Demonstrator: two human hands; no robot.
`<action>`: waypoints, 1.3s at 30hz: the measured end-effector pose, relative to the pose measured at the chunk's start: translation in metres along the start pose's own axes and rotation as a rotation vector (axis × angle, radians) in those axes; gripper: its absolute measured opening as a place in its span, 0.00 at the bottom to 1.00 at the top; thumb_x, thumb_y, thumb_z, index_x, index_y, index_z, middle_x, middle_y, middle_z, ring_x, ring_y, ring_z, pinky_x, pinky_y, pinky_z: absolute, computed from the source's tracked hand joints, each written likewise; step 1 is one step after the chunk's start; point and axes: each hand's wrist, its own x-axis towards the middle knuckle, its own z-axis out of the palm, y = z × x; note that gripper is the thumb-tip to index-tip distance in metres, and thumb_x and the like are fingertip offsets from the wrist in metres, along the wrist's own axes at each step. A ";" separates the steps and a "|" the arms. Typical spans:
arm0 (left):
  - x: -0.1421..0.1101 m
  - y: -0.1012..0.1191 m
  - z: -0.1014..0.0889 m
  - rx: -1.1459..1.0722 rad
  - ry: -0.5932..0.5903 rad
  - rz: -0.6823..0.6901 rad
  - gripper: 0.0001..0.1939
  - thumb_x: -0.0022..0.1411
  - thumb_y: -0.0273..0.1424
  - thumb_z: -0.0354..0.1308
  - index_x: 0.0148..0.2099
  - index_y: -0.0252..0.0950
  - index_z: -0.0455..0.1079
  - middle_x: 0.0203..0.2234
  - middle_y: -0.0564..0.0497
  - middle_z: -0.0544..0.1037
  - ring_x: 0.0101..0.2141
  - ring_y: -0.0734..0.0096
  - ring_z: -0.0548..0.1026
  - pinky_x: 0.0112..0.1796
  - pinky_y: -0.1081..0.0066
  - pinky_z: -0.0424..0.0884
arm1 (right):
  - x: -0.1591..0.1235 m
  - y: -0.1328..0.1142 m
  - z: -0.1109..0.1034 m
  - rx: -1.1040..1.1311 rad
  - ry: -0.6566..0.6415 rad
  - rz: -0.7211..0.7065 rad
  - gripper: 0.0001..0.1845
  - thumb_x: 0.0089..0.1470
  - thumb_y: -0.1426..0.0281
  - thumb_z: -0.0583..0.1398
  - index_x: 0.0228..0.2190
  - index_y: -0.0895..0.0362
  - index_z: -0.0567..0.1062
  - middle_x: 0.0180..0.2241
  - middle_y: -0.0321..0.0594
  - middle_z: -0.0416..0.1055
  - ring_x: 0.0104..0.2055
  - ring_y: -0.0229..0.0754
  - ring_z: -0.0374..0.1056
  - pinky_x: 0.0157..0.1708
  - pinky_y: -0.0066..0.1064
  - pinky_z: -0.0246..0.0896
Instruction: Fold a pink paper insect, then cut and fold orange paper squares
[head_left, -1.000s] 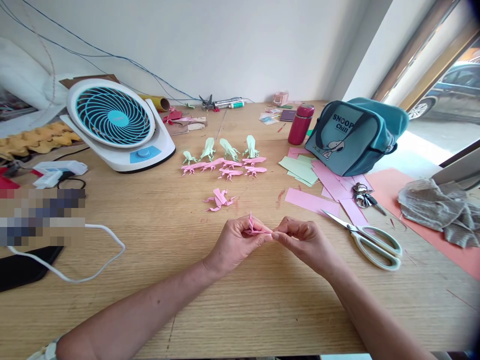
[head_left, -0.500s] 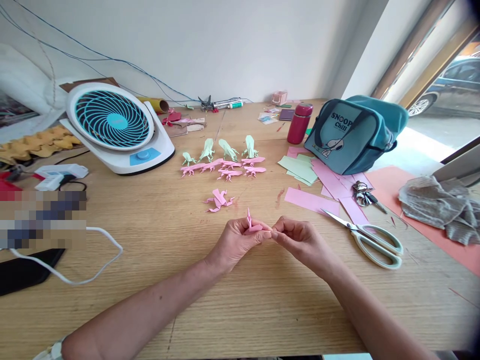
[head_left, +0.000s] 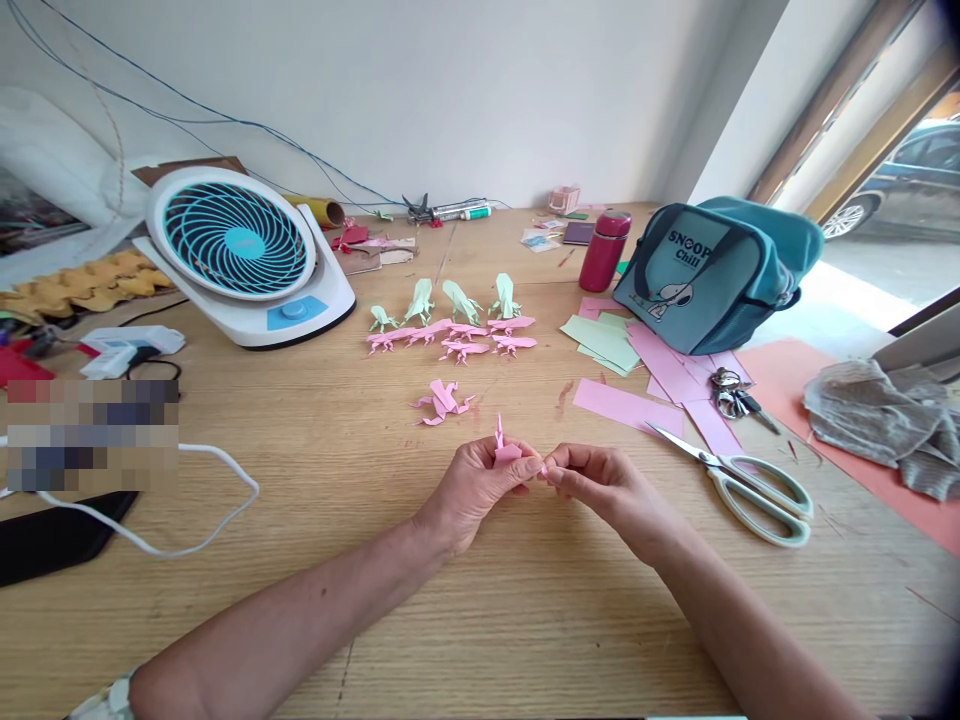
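A small folded pink origami figure [head_left: 507,453] is pinched in my left hand [head_left: 471,487], one thin point sticking up above the thumb. My right hand [head_left: 606,487] pinches a pink end of the same figure, its fingertips close beside the left ones. Most of the paper is hidden by my fingers. Just beyond lies a loose pink origami piece [head_left: 443,402] with bent legs. Farther back stand pink origami insects [head_left: 463,349] in rows, with several pale green origami insects [head_left: 461,301] behind them.
Scissors [head_left: 757,490] lie right of my hands, near pink strips [head_left: 628,405], green sheets [head_left: 602,340] and keys [head_left: 731,395]. A red flask [head_left: 604,250] and blue bag [head_left: 690,275] stand behind. At left are a fan [head_left: 251,255] and a white cable [head_left: 240,480].
The fingertips of my two hands have shifted slightly, and a bit of pink paper now shows between them. The whole view has moved a little; the other things stay put.
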 end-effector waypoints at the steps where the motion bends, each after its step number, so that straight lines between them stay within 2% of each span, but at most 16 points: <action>1: 0.000 0.000 0.000 -0.006 -0.001 -0.001 0.14 0.50 0.39 0.71 0.28 0.33 0.75 0.25 0.53 0.73 0.29 0.77 0.68 0.32 0.76 0.65 | 0.000 0.001 0.000 0.000 -0.004 0.000 0.21 0.48 0.50 0.66 0.26 0.56 0.74 0.24 0.33 0.62 0.28 0.37 0.52 0.27 0.30 0.44; 8: -0.001 -0.002 -0.001 0.028 -0.041 0.005 0.12 0.52 0.39 0.70 0.32 0.34 0.78 0.29 0.51 0.78 0.32 0.73 0.71 0.34 0.73 0.67 | 0.001 0.005 0.000 -0.013 0.020 0.005 0.19 0.50 0.53 0.66 0.27 0.55 0.73 0.24 0.32 0.63 0.27 0.36 0.52 0.28 0.31 0.44; 16: -0.003 0.000 0.003 -0.014 -0.011 0.048 0.12 0.50 0.37 0.72 0.27 0.34 0.77 0.22 0.54 0.75 0.27 0.76 0.69 0.33 0.74 0.66 | 0.000 -0.002 0.004 0.010 0.027 -0.008 0.21 0.46 0.51 0.67 0.26 0.56 0.73 0.25 0.34 0.64 0.28 0.37 0.54 0.28 0.31 0.45; 24: -0.002 0.001 0.000 0.016 -0.016 -0.011 0.13 0.49 0.38 0.72 0.34 0.36 0.79 0.32 0.51 0.80 0.35 0.71 0.74 0.31 0.75 0.70 | -0.001 -0.001 -0.003 -0.017 0.053 0.014 0.19 0.49 0.52 0.66 0.25 0.56 0.72 0.23 0.32 0.61 0.27 0.37 0.51 0.28 0.31 0.42; 28: 0.001 0.004 -0.004 0.021 0.000 0.005 0.18 0.46 0.38 0.74 0.38 0.36 0.78 0.35 0.50 0.79 0.33 0.73 0.73 0.28 0.75 0.71 | -0.002 -0.001 -0.006 0.017 0.062 0.029 0.19 0.49 0.53 0.66 0.25 0.56 0.72 0.23 0.32 0.62 0.28 0.37 0.53 0.29 0.31 0.45; 35: 0.004 0.003 -0.008 0.044 0.044 0.044 0.21 0.44 0.44 0.73 0.30 0.31 0.75 0.25 0.52 0.75 0.26 0.75 0.71 0.21 0.77 0.68 | -0.001 0.003 -0.011 0.112 0.080 0.030 0.19 0.49 0.54 0.67 0.26 0.56 0.71 0.24 0.33 0.65 0.29 0.36 0.56 0.33 0.30 0.51; 39: 0.006 -0.003 -0.009 0.053 0.060 0.063 0.21 0.48 0.44 0.72 0.29 0.30 0.75 0.22 0.53 0.73 0.20 0.80 0.67 0.19 0.78 0.64 | -0.001 0.004 -0.012 0.155 0.080 0.026 0.18 0.50 0.54 0.67 0.28 0.56 0.72 0.24 0.33 0.66 0.29 0.36 0.58 0.34 0.31 0.53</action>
